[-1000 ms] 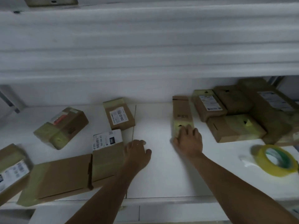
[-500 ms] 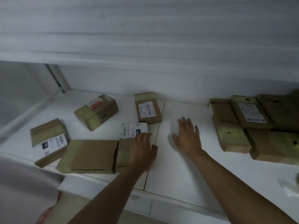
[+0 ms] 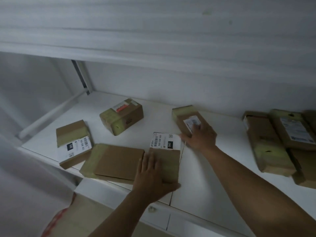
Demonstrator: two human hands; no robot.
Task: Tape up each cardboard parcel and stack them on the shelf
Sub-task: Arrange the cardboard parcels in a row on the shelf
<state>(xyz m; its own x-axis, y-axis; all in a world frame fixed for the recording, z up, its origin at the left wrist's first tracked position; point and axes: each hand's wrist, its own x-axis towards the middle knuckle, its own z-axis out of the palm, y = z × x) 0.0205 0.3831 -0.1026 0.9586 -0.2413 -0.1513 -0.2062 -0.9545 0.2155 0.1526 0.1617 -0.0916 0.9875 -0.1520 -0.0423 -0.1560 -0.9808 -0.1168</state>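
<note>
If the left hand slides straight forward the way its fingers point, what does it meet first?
Probably the white label on the parcel the left hand rests on; beyond it, bare shelf.

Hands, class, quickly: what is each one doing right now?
Left hand: open, flat on the labelled parcel.
Right hand: on the back parcel; grip cannot be told.

Dim light falls on a white back wall (image 3: 171,82), with a metal upright post (image 3: 82,74) at ten o'clock.
</note>
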